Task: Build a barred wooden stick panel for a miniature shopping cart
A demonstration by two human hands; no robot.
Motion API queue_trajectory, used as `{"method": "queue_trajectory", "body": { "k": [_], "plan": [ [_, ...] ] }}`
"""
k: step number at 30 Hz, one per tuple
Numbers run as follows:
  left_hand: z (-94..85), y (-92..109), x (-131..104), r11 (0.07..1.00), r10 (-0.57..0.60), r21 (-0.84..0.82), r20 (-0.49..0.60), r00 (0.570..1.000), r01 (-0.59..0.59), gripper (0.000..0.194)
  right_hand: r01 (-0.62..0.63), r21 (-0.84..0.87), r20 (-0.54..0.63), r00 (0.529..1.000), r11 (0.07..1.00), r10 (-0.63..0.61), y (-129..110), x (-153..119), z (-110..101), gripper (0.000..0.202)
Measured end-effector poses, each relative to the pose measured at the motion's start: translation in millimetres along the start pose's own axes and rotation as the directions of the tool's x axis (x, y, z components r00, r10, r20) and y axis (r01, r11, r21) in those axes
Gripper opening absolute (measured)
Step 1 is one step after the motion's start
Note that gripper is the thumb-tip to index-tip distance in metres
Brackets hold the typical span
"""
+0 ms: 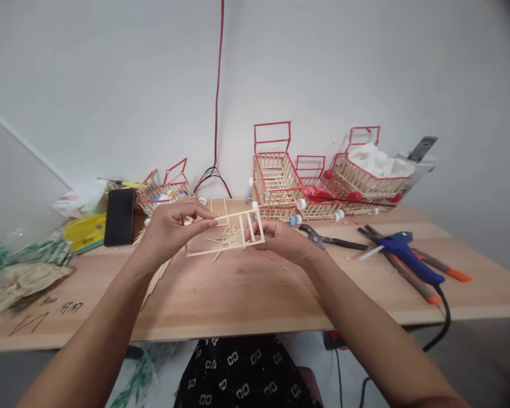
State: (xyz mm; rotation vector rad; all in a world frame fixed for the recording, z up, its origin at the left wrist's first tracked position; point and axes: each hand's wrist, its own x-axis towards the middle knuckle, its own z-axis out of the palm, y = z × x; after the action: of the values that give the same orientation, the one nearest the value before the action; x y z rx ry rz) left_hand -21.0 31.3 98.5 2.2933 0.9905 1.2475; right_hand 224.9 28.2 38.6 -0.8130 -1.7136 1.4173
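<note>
Between both hands, a rectangular frame of thin wooden sticks (238, 215) is held up over the table, with a few crossbars near its right end. My left hand (176, 224) pinches its upper long side between thumb and fingers. Around the frame's right end, my right hand (280, 239) has its fingers closed, partly hidden behind the sticks. Loose short sticks (233, 233) lie on the tabletop behind and below the frame. Another small stick frame (218, 206) stands or lies near the wall; its lower part is hidden.
Several stick-built miniature shopping carts (276, 178) with red trim stand along the wall. At right lie a blue glue gun (402, 249), orange-handled pliers (446, 265) and black-handled cutters (344, 243). On the left are a black phone (119, 217), a yellow packet (84, 231) and plastic bags (21, 283).
</note>
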Motion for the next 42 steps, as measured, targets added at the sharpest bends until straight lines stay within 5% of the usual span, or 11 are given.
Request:
{"method": "queue_trajectory", "body": {
  "k": [10, 18, 22, 29, 42],
  "plan": [
    [-2.0, -18.1, 6.7, 0.997, -0.069, -0.044, -0.072, 0.995, 0.066, 0.012, -0.061, -0.027, -0.029, 0.998, 0.998, 0.06, 0.5, 1.9, -2.4, 0.026],
    [2.1, -40.9, 14.0, 0.984, -0.148, -0.106, -0.041, 0.988, 0.143, 0.016, -0.099, -0.473, -0.198, 0.98, 0.875, 0.004, 25.6, 12.1, -19.8, 0.042],
    [15.0, -41.3, 13.6, 0.968, -0.179, -0.172, 0.045, 0.983, 0.184, 0.014, -0.054, -0.321, -0.246, 0.969, 0.945, -0.028, 26.4, 14.7, -17.9, 0.031],
    [35.4, -35.3, 9.6, 0.916, -0.262, -0.255, 0.207, 0.943, 0.311, 0.014, -0.166, -0.105, -0.204, 0.969, 0.98, 0.143, 19.0, 13.5, -3.2, 0.034],
    [45.5, -41.1, -1.3, 0.919, -0.277, -0.227, 0.213, 0.937, 0.324, 0.014, -0.177, -0.019, -0.081, 0.981, 0.984, 0.175, 18.4, 16.1, 3.9, 0.036]
  ]
}}
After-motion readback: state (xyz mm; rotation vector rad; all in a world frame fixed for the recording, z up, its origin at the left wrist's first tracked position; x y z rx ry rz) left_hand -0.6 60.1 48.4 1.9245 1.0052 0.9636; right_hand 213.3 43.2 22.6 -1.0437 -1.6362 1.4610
